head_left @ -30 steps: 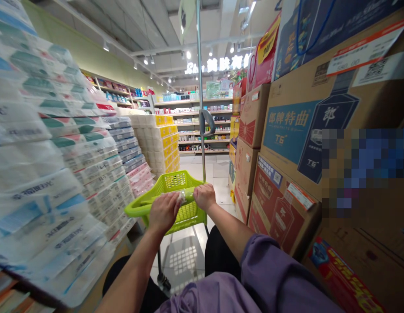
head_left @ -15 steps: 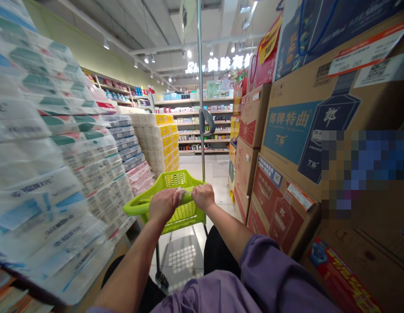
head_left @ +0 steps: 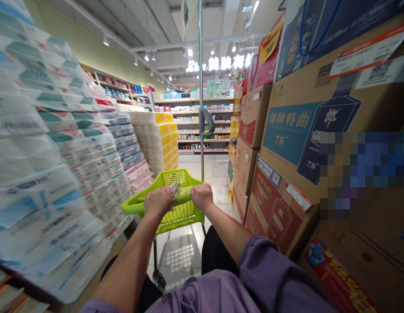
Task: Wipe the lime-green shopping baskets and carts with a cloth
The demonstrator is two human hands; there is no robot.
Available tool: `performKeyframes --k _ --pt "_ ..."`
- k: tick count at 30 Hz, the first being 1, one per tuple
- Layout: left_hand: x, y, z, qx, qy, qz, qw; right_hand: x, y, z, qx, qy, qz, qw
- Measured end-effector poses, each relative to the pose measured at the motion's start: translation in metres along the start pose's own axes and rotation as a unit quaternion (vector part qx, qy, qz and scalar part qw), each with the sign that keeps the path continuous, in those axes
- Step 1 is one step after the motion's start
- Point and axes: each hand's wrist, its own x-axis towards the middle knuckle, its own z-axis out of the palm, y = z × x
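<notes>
A bright green shopping cart (head_left: 175,221) with a plastic mesh basket stands in front of me. My left hand (head_left: 158,201) is closed on a crumpled whitish tissue (head_left: 175,190), pressed round the cart's green handle (head_left: 182,196). The tissue sticks out at the thumb side, and part of it is hidden under the fingers. My right hand (head_left: 202,195) grips the handle's right part in a fist. A short stretch of bare handle shows between the two hands.
Packs of paper tissue (head_left: 51,208) are piled along the left, with yellow-and-white packs (head_left: 156,141) farther on. Stacked cartons (head_left: 286,108) line the right side. A metal pole (head_left: 202,87) with a grey hook rises beyond the cart. Stocked shelves (head_left: 202,114) cross the far end.
My left hand has slid leftward along the handle with the tissue, widening the gap between my hands. The right hand keeps its grip and has shifted slightly left with the cart in view.
</notes>
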Motion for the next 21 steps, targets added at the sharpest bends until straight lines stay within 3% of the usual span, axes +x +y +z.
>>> performKeyframes --k 2,6,8,11,13,14,16,19,21 --pt "0.001 -0.001 -0.001 -0.005 0.006 -0.035 0.999 0.000 -0.001 -0.002 0.011 -0.019 0.011 1.000" --pt "-0.005 0.006 -0.001 -0.018 0.024 -0.028 0.999 0.012 -0.010 -0.018 0.075 -0.051 0.092 0.992" --pt "-0.006 0.007 -0.001 -0.044 0.021 -0.026 0.998 0.021 -0.022 -0.029 0.124 -0.035 0.118 0.985" --pt "-0.001 0.002 0.003 -0.093 0.001 -0.020 0.995 0.029 -0.048 -0.041 0.169 -0.015 0.035 0.985" --pt "0.003 -0.002 0.008 -0.141 -0.002 -0.013 0.990 0.026 -0.064 -0.041 0.159 -0.058 -0.020 0.985" --pt "0.003 -0.004 0.009 -0.172 0.019 -0.012 0.985 0.024 -0.070 -0.040 0.144 -0.085 -0.033 0.985" --pt "0.000 -0.004 0.008 -0.244 0.117 -0.010 0.963 0.018 -0.075 -0.037 0.106 -0.119 -0.039 0.986" --pt "-0.018 0.003 -0.010 -0.339 0.312 0.037 0.887 0.015 -0.071 -0.034 0.075 -0.130 -0.047 0.988" --pt "-0.033 0.005 -0.027 -0.376 0.392 0.107 0.833 0.016 -0.068 -0.032 0.072 -0.136 -0.056 0.986"
